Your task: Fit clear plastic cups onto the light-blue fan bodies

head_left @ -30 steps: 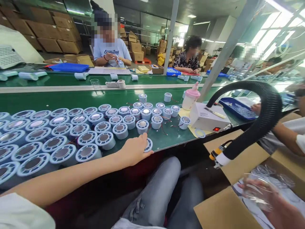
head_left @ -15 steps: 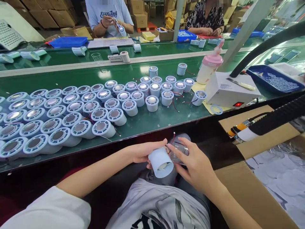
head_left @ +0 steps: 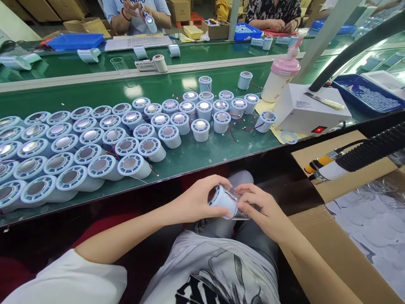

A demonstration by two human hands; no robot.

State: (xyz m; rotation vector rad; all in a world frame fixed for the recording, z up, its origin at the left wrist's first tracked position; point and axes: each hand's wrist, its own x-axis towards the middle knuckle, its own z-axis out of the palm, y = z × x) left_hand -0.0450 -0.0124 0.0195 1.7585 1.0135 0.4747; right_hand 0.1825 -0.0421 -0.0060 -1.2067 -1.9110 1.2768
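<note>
One pale blue cylindrical part (head_left: 223, 202) sits over the person's lap, just below the front edge of the desk (head_left: 202, 154), held on its side between two hands. Left hand (head_left: 202, 198) wraps its fingers over the part's round, silver-centred end. Right hand (head_left: 262, 209) pinches the other end, where a piece of clear plastic film (head_left: 242, 213) lies against the part; thin red wires run across the part's side.

On the green desk stand several dozen matching parts (head_left: 95, 143), packed in rows at the left and thinning to a looser cluster with red wires toward the middle; the exact number cannot be counted. To the right of them are one white box (head_left: 311, 114) with a red lit switch, one pink-lidded bottle (head_left: 280, 80) and one blue tray (head_left: 363, 97) of small pieces. One black ribbed hose (head_left: 367, 152) lies over an open cardboard carton (head_left: 335, 253) at the right.

Across the desk, two other people's hands are at work: one pair (head_left: 139, 10) holds a small device, the other pair (head_left: 281, 25) rests near a red mat.
</note>
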